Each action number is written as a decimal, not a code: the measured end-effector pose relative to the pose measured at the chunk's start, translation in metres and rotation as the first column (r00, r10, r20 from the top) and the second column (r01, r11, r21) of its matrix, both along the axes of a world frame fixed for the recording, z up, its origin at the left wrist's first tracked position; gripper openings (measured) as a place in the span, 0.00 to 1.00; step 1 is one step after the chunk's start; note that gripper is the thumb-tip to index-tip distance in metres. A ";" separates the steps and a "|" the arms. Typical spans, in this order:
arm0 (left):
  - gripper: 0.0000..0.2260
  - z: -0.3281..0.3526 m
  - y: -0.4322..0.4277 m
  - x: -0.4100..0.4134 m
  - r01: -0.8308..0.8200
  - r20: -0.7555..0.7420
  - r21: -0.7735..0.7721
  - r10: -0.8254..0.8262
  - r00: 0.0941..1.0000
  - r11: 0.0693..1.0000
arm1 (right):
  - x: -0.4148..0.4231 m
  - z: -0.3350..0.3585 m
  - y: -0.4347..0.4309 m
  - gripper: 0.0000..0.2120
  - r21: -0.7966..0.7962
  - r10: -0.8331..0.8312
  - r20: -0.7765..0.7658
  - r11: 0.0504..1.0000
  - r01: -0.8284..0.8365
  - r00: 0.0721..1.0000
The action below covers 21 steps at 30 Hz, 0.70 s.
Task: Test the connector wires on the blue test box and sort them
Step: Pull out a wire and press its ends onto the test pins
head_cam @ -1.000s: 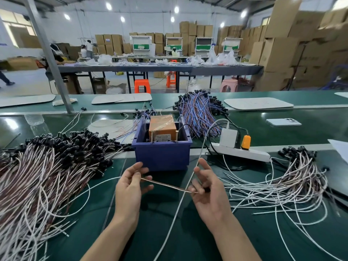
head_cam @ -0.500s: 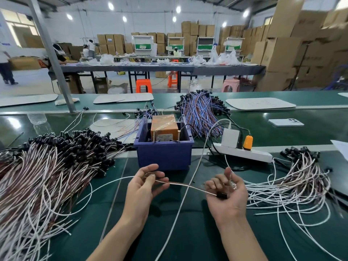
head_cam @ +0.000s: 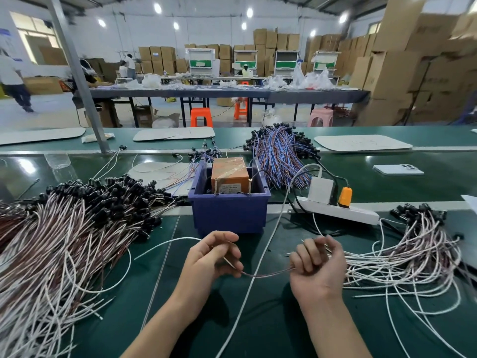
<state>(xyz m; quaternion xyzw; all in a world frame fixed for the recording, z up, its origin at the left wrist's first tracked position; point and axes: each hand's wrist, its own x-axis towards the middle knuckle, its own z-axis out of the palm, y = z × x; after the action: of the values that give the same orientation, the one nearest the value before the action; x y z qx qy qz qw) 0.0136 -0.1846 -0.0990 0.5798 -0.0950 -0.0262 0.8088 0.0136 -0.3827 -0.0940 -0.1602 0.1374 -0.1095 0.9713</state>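
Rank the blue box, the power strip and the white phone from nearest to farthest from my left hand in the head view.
1. Blue box, straight ahead of the left hand, which pinches a connector wire.
2. Power strip, to the right.
3. White phone, far right, beyond the strip.

**Wires and blue box on the bench**

We see the blue test box (head_cam: pixel 229 215) standing upright and open-topped, with an orange block (head_cam: pixel 229 174) inside. One thin pinkish wire (head_cam: pixel 268 274) sags between our left hand (head_cam: pixel 211 259) and right hand (head_cam: pixel 317 270), just before the box. A large black-tipped pile (head_cam: pixel 64 241) lies left, a smaller pile (head_cam: pixel 402 254) right.
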 end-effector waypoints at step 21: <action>0.13 0.000 -0.015 -0.019 -0.287 0.454 0.354 0.105 0.885 0.890 | -0.022 -0.002 0.057 0.12 -0.947 0.616 -0.014 0.244 -0.208 0.787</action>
<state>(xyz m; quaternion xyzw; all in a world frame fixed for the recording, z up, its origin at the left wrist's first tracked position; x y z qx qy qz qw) -0.0057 -0.2000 -0.0995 0.7349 -0.1997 0.1643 0.6269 -0.0085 -0.3254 -0.0959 -0.6766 -0.1776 0.0716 0.7110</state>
